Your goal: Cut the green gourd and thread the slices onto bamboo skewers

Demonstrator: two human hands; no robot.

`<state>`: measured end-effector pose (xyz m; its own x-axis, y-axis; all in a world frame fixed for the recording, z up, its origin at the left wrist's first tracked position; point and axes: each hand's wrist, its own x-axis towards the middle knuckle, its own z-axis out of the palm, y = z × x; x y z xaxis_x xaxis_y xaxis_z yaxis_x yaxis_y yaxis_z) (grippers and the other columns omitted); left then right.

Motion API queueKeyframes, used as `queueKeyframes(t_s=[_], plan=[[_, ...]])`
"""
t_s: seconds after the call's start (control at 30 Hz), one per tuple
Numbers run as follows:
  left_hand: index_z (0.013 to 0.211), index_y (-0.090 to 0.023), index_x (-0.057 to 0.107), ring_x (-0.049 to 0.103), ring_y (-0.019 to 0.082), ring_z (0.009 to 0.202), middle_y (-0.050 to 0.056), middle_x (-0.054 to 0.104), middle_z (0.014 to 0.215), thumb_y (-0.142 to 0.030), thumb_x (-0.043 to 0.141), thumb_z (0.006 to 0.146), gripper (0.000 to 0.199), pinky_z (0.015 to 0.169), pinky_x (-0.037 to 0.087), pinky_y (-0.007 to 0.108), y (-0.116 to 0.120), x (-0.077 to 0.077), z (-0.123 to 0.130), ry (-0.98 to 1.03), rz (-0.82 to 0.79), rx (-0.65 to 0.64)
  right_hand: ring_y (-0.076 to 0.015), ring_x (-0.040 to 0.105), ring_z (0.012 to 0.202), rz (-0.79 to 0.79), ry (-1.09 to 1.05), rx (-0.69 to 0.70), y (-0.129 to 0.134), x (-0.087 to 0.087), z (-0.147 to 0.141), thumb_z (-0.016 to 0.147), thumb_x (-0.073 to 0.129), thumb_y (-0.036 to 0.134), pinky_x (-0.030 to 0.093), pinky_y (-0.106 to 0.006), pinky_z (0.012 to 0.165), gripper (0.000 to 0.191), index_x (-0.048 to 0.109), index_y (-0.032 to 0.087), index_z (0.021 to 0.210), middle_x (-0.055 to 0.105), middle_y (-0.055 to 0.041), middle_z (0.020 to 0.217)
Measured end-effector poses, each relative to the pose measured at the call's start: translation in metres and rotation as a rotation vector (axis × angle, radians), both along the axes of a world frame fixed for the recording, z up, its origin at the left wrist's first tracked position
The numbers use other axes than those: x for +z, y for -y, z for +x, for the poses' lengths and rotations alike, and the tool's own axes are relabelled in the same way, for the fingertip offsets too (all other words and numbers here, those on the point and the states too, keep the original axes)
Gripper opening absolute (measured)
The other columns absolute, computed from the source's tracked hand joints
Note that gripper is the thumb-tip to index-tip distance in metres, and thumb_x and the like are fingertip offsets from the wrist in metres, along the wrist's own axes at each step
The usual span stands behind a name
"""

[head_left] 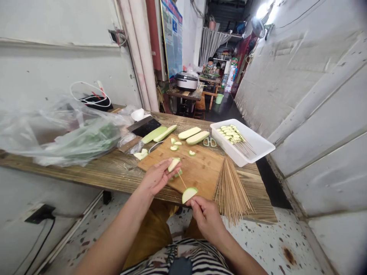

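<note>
A green-edged slice [189, 194] sits on a thin skewer [182, 179] over the cutting board's [203, 168] near edge; the right grip [207, 216] pinches the skewer beside it, the left grip [156, 177] a second slice [173, 164]. Beneath lies the grained wooden desk [113, 176], speckled floor [252, 244] below, pale walls [312, 99] either side

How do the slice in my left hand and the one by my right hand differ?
The left slice is held by the left hand; the right slice sits on the skewer. The left slice is farther from your body, the right slice nearer. Both show pale flesh and green rind.
</note>
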<state>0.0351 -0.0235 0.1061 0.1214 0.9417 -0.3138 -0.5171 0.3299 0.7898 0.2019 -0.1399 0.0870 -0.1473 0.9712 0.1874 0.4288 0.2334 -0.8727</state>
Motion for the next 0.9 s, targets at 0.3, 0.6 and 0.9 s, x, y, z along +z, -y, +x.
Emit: queueKeyframes(t_s=[0.3,0.6,0.9], plan=[[0.095,-0.009,0.063,0.065,0.019,0.089,0.012,0.068,0.100,-0.007,0.057,0.077,0.018,0.081,0.054,0.029,0.004,0.003,0.002,0.022,0.011,-0.059,-0.0091,0.038,0.046,-0.049,-0.045,-0.023,0.002,-0.005,0.002,0.091,0.040,0.026,0.028,-0.018,0.044,0.027,0.063,0.015,0.081,0.042,0.0048,0.052],[0.086,-0.010,0.061,0.066,0.015,0.080,0.010,0.067,0.094,-0.005,0.061,0.073,0.014,0.059,0.052,0.016,0.003,0.002,0.005,0.011,0.015,-0.054,-0.0092,0.037,0.046,-0.058,-0.043,-0.032,0.003,-0.006,0.007,0.092,0.040,0.027,0.028,-0.019,0.045,0.027,0.062,0.016,0.080,0.041,0.0052,0.052],[0.085,-0.009,0.059,0.065,0.024,0.090,0.014,0.068,0.093,-0.007,0.053,0.079,0.008,0.080,0.055,0.039,0.002,0.004,0.014,0.120,-0.129,0.020,-0.0097,0.038,0.047,-0.071,-0.085,-0.027,0.004,-0.006,0.006,0.092,0.040,0.029,0.029,-0.019,0.047,0.028,0.062,0.016,0.082,0.042,0.0050,0.053]])
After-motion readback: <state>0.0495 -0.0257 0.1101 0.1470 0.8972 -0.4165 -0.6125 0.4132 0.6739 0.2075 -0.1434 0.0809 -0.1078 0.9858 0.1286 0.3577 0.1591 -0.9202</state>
